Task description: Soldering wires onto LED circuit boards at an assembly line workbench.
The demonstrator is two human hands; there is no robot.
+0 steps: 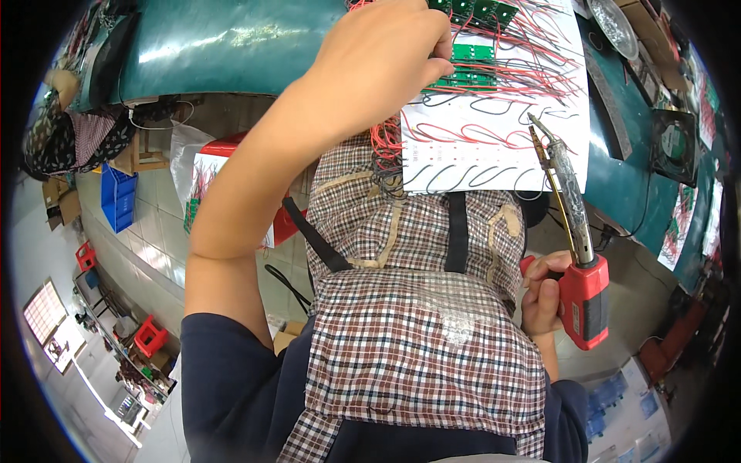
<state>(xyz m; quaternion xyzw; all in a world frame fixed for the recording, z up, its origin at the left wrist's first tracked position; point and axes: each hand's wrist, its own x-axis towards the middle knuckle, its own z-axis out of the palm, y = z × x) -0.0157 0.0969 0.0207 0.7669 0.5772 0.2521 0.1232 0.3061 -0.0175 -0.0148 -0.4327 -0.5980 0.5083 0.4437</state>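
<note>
My right hand (pixel 546 297) is closed around the handle of a red soldering gun (pixel 584 305), its long metal tip pointing up over the white sheet (pixel 494 176). Above the sheet's upper part, my left hand (pixel 386 58) has its fingers curled in beside small green circuit boards (pixel 472 52). What those fingers hold, if anything, is hidden behind the hand. Red and black wires (pixel 525 77) run from the boards toward the right. Lower on the sheet lie separate rows of red wires (pixel 478 133) and black wires (pixel 463 177).
The sheet lies on a green worktop (pixel 208 46) and reaches over its near edge. A bundle of red wires (pixel 386 137) hangs at its left side. On the right are a dark bar (pixel 608 108), a square fan (pixel 673 143) and a metal dish (pixel 614 27). A blue bin (pixel 118 199) stands on the floor.
</note>
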